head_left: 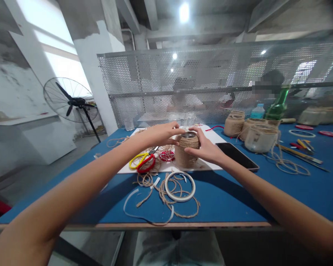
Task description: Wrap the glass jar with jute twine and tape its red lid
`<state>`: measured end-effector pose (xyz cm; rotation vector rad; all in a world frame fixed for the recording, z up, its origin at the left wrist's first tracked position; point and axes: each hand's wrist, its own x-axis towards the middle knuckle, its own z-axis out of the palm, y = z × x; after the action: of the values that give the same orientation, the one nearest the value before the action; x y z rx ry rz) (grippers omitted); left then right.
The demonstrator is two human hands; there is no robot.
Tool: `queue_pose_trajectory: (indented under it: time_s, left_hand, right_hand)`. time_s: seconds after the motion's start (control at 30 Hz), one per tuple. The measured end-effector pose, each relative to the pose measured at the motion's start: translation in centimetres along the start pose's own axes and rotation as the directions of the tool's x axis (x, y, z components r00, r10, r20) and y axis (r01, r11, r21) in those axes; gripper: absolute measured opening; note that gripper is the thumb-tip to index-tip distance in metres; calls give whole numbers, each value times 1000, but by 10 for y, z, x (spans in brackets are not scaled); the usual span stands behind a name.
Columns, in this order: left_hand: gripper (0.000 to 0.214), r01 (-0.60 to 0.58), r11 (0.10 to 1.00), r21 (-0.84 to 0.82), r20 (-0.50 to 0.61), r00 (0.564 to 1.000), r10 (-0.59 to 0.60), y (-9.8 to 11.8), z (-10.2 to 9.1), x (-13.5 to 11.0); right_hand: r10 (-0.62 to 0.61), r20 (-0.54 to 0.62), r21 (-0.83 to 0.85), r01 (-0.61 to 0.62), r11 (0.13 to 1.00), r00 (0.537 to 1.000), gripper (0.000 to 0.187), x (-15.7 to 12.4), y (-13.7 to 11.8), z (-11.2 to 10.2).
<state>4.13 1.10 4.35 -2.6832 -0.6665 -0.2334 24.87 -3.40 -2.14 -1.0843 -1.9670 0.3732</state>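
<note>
A twine-wrapped glass jar [184,157] stands upright on a white sheet [208,162]. My right hand [205,147] is closed around its upper right side, thumb across the front. From the left, my left hand [165,135] reaches over to the jar's rim with fingers apart; whether the fingertips touch the jar or hold a strand, I cannot tell. Scissors [142,162] with yellow and red handles lie left of the jar, beside a red ring [167,156]. In front are a white ring [180,186], loose twine [147,181] and a narrow white strip [144,218].
Right of the jar lies a dark-screened phone [236,156]. Beyond it stand wrapped jars [234,123], a glass jar [261,138], a blue-labelled bottle [257,111] and a green bottle [279,105]. Pens [305,146] lie far right. A perforated metal screen [155,77] borders the back.
</note>
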Motion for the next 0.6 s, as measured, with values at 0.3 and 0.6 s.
queue_pose_trajectory:
  time_s: [0.3, 0.6]
  left_hand:
    - [40, -66, 997, 28, 16, 998, 66, 5, -11, 3]
    - [28, -29, 979, 202, -6, 1000, 31, 19, -11, -3]
  right_hand:
    - [-49, -38, 25, 50, 998, 998, 54, -2, -2, 3]
    - [-77, -69, 2, 78, 997, 995, 52, 0, 2, 6]
